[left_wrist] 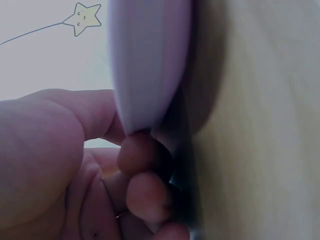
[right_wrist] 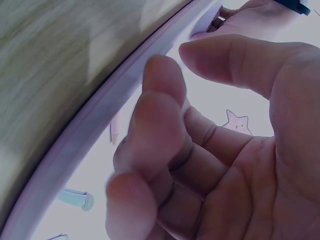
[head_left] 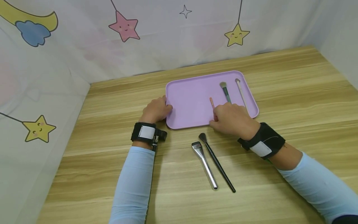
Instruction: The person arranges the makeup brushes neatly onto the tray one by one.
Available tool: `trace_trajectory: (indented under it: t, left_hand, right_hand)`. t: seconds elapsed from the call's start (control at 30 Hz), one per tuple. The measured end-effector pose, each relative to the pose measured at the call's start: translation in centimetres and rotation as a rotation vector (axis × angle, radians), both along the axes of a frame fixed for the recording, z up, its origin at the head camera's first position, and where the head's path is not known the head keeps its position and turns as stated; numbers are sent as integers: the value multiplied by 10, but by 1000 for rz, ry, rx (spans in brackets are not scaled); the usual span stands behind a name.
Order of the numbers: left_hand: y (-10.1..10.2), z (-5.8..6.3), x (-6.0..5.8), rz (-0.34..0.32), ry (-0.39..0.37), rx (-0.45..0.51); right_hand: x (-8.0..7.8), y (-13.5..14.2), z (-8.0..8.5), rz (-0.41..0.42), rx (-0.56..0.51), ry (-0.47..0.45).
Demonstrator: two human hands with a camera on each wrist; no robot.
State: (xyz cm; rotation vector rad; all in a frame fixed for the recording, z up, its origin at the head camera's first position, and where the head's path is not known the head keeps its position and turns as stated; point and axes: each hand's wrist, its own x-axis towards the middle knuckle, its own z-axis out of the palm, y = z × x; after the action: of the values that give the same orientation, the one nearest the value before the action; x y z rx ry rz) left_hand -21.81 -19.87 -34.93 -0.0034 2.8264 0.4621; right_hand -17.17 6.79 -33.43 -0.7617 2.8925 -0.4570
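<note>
My left hand [head_left: 156,110] holds the left edge of a lilac tray [head_left: 190,104], its thumb over the rim and its fingers curled beneath, as the left wrist view shows. Over the tray's front edge, right of the middle, is my right hand [head_left: 233,119]. Its fingers are loosely bent, and a gap shows between thumb and forefinger with nothing in it in the right wrist view. Just past those fingers lies a thin pinkish-orange stick [head_left: 211,102], partly hidden by the hand. A green-handled makeup brush [head_left: 225,90] and a slim white-handled brush [head_left: 240,91] lie in the tray's right part.
In front of the tray, two more makeup brushes lie on the wooden table [head_left: 112,130]: a flat silver one [head_left: 206,166] and a black one [head_left: 219,165]. A white curtain [head_left: 167,40] with stars hangs along the table's back edge.
</note>
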Motion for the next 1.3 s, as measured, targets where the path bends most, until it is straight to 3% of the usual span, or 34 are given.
trace_trajectory:
  t: [1.3]
  left_hand:
    - [-1, 0, -1, -18, 8, -11]
  right_hand:
    - [9, -4, 6, 50, 63, -27]
